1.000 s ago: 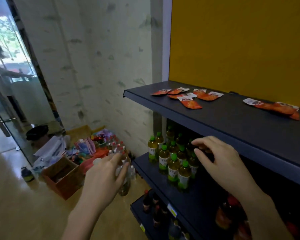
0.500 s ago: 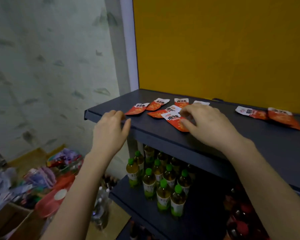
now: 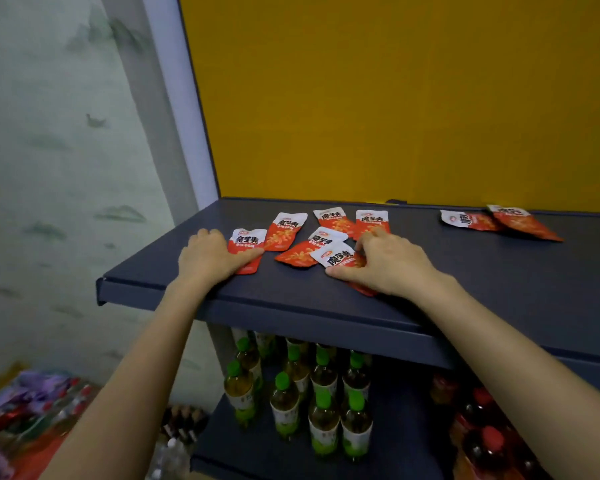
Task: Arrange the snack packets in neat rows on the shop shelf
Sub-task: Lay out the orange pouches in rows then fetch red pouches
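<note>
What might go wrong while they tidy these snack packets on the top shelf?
The leftmost packet, under the left hand, lies close to the front edge of the shelf; a pull could slide it off. The top packet, under the right hand, overlaps a lower packet, so shifting it might drag that one askew.

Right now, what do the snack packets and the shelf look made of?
The snack packets: thin plastic or foil-laminate film, glossy print; they lie flat, slightly crinkled, with sheen on the red. The shelf: likely painted sheet metal, matt dark blue; thin folded front lip, even colour. Could be coated board.
</note>
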`<state>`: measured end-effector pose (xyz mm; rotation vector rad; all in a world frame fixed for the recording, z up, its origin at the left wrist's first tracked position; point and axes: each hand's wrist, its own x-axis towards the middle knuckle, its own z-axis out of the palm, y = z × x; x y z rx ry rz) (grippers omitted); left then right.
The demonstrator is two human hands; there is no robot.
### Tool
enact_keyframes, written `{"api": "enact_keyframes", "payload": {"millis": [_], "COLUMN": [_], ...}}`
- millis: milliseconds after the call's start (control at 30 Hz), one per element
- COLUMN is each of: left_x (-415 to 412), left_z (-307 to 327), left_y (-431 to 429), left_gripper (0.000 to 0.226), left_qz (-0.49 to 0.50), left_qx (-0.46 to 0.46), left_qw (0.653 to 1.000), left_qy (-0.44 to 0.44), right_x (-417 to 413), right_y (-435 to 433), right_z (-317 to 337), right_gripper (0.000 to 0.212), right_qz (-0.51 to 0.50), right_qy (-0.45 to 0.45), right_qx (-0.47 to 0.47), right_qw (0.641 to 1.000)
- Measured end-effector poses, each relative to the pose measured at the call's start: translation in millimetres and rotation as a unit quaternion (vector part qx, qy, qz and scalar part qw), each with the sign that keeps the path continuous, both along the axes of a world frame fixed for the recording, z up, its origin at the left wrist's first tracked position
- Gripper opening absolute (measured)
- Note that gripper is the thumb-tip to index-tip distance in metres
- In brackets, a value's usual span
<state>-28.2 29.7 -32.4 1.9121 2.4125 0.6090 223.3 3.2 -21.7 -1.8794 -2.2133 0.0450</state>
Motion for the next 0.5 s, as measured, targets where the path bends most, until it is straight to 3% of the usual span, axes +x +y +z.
{"api": "enact_keyframes", "payload": {"millis": [200, 333, 400, 500], "left_x": [-11.0, -8.3, 1.0, 22.6], "left_z": [1.3, 12.5, 19.0, 21.4], "left_y": [6.1, 16.5, 30.5, 53.1], "left_gripper": [0.056, 0.046, 0.047, 0.055], "left_qz": [-0.083, -0.105, -0.117, -0.122], "left_qx": [0.041, 0.103, 0.103, 0.070], "left_qw": [0.980, 0.922, 0.910, 0.931], "left_qy": [-0.178, -0.357, -0.383, -0.337], "right_x": [-0.4, -3.7, -12.1, -32.1], "right_y": [3.5, 3.0, 4.9, 16.0], "right_z": [0.9, 2.9, 4.2, 10.6], "right_gripper": [0.069, 0.063, 0.062, 0.054], "right_qz": [-0.027, -0.051, -0.070, -0.093], "right_qy": [0.083, 0.177, 0.254, 0.353], "right_qx": [-0.058, -0.053, -0.021, 0.017], "right_qw": [0.994, 0.981, 0.964, 0.931]}}
